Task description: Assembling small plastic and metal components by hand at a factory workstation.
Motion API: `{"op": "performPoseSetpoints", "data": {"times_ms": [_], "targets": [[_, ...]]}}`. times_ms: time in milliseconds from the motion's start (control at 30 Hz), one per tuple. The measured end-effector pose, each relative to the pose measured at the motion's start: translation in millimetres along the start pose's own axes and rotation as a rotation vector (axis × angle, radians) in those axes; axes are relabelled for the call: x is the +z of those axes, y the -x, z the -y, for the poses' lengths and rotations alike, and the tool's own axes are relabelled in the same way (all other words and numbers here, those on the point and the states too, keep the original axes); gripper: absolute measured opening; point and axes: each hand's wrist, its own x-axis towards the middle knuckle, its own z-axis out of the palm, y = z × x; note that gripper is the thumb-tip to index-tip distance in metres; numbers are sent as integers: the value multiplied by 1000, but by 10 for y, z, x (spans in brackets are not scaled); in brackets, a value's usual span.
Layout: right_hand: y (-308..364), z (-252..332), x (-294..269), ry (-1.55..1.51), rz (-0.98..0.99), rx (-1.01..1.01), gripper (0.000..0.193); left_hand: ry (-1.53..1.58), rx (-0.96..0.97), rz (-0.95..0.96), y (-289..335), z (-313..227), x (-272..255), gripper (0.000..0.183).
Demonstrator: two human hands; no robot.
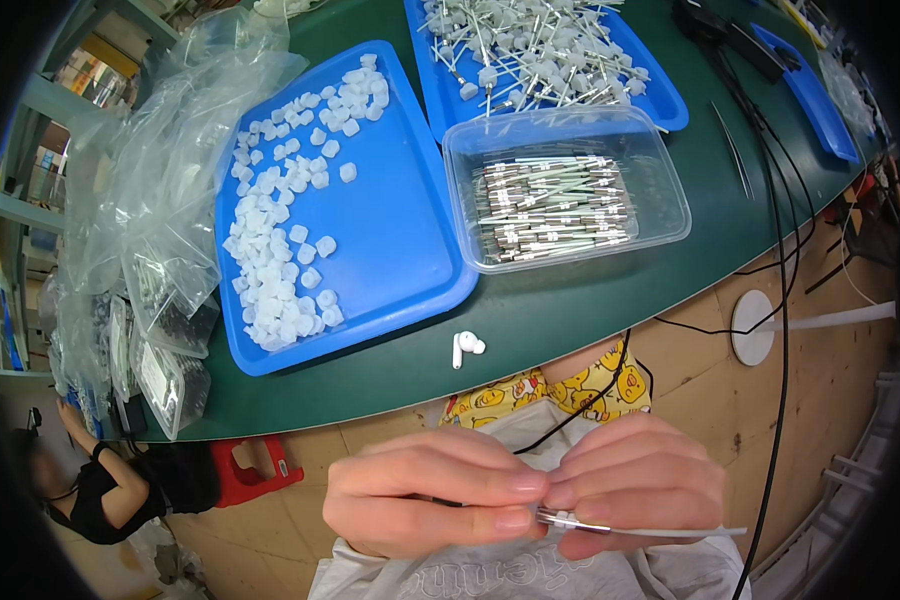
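In front of my lap, my two hands meet at a thin metal-and-white rod (576,522). My left hand (425,492) is closed, its thumb and forefinger pinching at the rod's metal end, and the very tip is hidden between them. My right hand (645,475) is closed around the shiny middle part, and a thin pale tail sticks out to the right beyond its fingers. Past my hands, on the green table (390,385), a clear plastic box (660,215) holds many similar rods lying flat.
A blue tray (390,230) holds translucent white caps, mostly along its left side. Behind it, another blue tray (675,110) is heaped with capped rods. A white earbud (465,347), tweezers (732,150), black cables (778,240) and plastic bags (160,150) lie about. A person (120,490) sits at left.
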Motion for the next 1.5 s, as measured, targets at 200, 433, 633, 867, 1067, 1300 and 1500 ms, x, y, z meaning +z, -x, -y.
{"op": "performPoseSetpoints", "data": {"times_ms": [200, 433, 633, 867, 1067, 1300, 1500], "targets": [[61, -187, 5, -203, 2, -74, 32, 3, 6, -58, 25, 45, 72, 27], [163, -293, 153, -584, -135, -73, 26, 140, 5, -58, 42, 92, 116, 28], [201, -328, 201, -574, -204, -98, 25, 104, 27, -73, 38, 106, 143, 28], [59, -245, 236, -440, -275, 80, 28, -72, 62, -40, 20, 163, 117, 14], [138, -304, 257, -413, -248, 88, 38, -98, 36, -106, 84, 175, 123, 26], [147, -335, 275, -504, -265, 80, 35, -34, 7, -125, 77, 160, 108, 34], [196, -293, 354, -651, -354, 114, 30, -50, 18, -89, 77, 157, 148, 35]]}}
